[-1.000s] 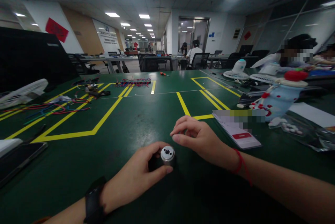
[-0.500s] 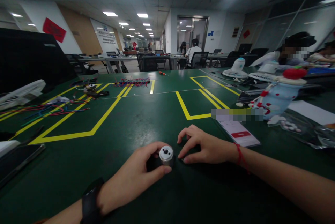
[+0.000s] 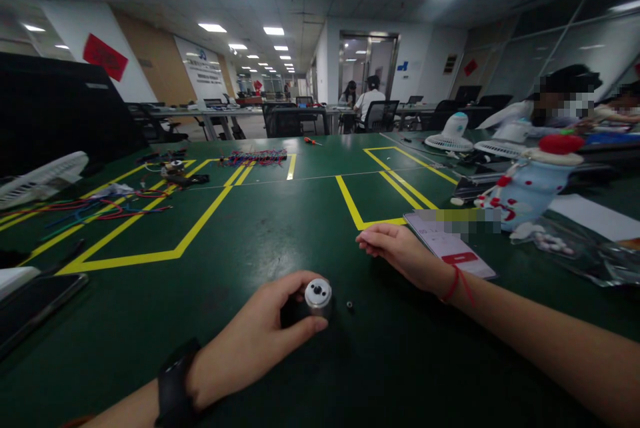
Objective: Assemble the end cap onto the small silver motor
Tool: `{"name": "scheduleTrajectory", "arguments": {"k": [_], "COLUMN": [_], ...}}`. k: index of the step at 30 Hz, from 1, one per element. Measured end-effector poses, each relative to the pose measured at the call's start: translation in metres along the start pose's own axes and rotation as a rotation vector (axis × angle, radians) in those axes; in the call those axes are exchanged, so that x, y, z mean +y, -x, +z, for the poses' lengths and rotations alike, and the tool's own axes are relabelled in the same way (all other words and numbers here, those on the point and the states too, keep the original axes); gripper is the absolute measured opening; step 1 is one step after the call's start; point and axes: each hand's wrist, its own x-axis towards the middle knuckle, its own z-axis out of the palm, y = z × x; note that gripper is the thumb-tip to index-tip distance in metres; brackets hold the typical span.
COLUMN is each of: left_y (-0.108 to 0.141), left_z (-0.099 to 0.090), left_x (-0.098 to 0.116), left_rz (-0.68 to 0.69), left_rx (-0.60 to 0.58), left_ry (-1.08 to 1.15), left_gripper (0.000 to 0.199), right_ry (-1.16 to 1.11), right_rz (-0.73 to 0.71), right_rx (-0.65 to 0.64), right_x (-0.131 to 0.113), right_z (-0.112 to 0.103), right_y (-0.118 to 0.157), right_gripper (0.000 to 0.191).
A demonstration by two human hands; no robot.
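L hand (image 3: 267, 331) clamped on metal cyl. (image 3: 319, 299), upright, axis vert., on tabletop (image 3: 280, 231) | small dark pc. (image 3: 350, 306) just R of cyl., L hand nearer | R hand (image 3: 403, 253) fwd. & R of pc., fingers bunched, can't tell if gripping

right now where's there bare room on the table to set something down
Bare table between left tape and right tape, beyond the left hand and cylinder; also nearer than the small part, between watch and right arm. Crowded: far left, with wires; right, with phone, bottle and bag.
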Motion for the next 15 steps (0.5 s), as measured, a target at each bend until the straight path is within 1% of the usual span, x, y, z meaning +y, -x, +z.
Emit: {"name": "scheduleTrajectory", "arguments": {"k": [1, 2, 3, 5, 6, 7, 8, 9, 12, 14, 15], "left_y": [0.0, 0.0, 0.0, 0.0, 0.0, 0.0, -0.001, -0.001, -0.001, -0.001, -0.001], "left_z": [0.0, 0.0, 0.0, 0.0, 0.0, 0.0, 0.0, 0.0, 0.0, 0.001, 0.001], "left_x": [0.0, 0.0, 0.0, 0.0, 0.0, 0.0, 0.0, 0.0, 0.0, 0.0, 0.0], "left_rz": [-0.002, -0.003, -0.005, -0.005, -0.003, 0.001, 0.001, 0.005, 0.003, 0.003, 0.004], "left_rx": [-0.001, 0.003, 0.008, 0.015, 0.018, 0.015, 0.005, 0.0, 0.004, 0.01, 0.014], "left_ry": [0.003, 0.007, 0.01, 0.015, 0.014, 0.015, 0.018, 0.017, 0.022, 0.012, 0.007], "left_gripper": [0.03, 0.031, 0.031, 0.033, 0.033, 0.033, 0.033, 0.034, 0.031, 0.028, 0.028], "right_ry": [0.046, 0.12, 0.225, 0.497, 0.624, 0.717, 0.77, 0.779, 0.645, 0.554, 0.534], "right_rz": [-0.012, -0.04, -0.087, -0.236, -0.316, -0.379, -0.419, -0.435, -0.419, -0.445, -0.471], "right_rx": [-0.021, -0.071, -0.151, -0.34, -0.412, -0.452, -0.465, -0.448, -0.305, -0.215, -0.202], "right_x": [-0.003, -0.006, -0.01, -0.015, -0.017, -0.018, -0.018, -0.019, -0.023, -0.03, -0.034], "right_z": [0.001, 0.003, 0.005, 0.008, 0.01, 0.012, 0.014, 0.016, 0.024, 0.032, 0.037], "right_y": [0.003, 0.006, 0.01, 0.016, 0.019, 0.021, 0.022, 0.022, 0.023, 0.025, 0.027], "right_gripper": [0.019, 0.019, 0.02, 0.024, 0.024, 0.022, 0.018, 0.015, 0.012, 0.012, 0.012]}}
